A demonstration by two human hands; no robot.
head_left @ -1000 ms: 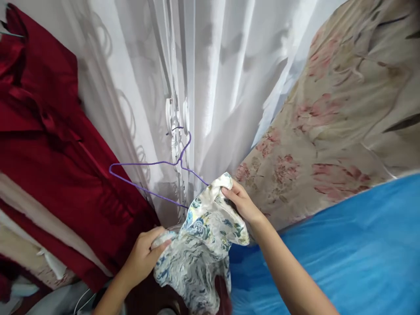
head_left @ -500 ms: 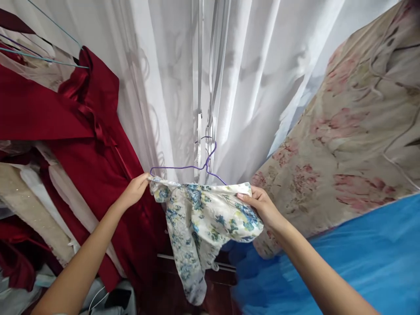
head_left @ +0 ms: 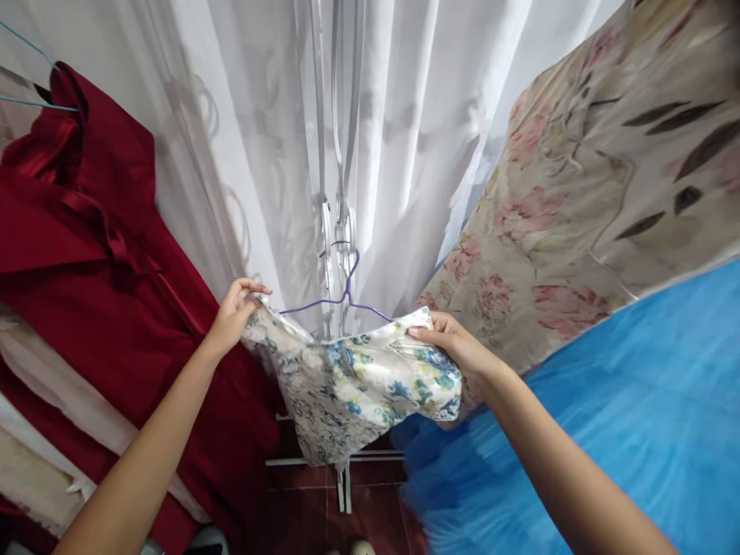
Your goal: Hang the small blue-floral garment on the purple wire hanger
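Observation:
A white floral top [head_left: 370, 378] with blue and yellow-green flowers is stretched between my two hands. My left hand [head_left: 234, 312] pinches its upper left corner between thumb and fingers. At the opposite end, my right hand [head_left: 454, 343] grips the upper right edge, thumb on the near side. Just behind the top edge hangs a purple wire hanger [head_left: 348, 297], its hook near a white stand; its lower part is hidden by the cloth. The lower left of the fabric looks blurred.
Dark red garments [head_left: 132, 262] hang at the left. To the right are a beige cloth with pink flowers [head_left: 537, 216] and bright blue fabric [head_left: 607, 432]. A pale curtain [head_left: 398, 92] hangs behind the white metal stand [head_left: 327, 254]. The floor [head_left: 306, 501] is dark red tile.
The left end of the top has been raised and spread outward; its dangling sleeve has swung up into the body of the cloth. The view has shifted slightly right.

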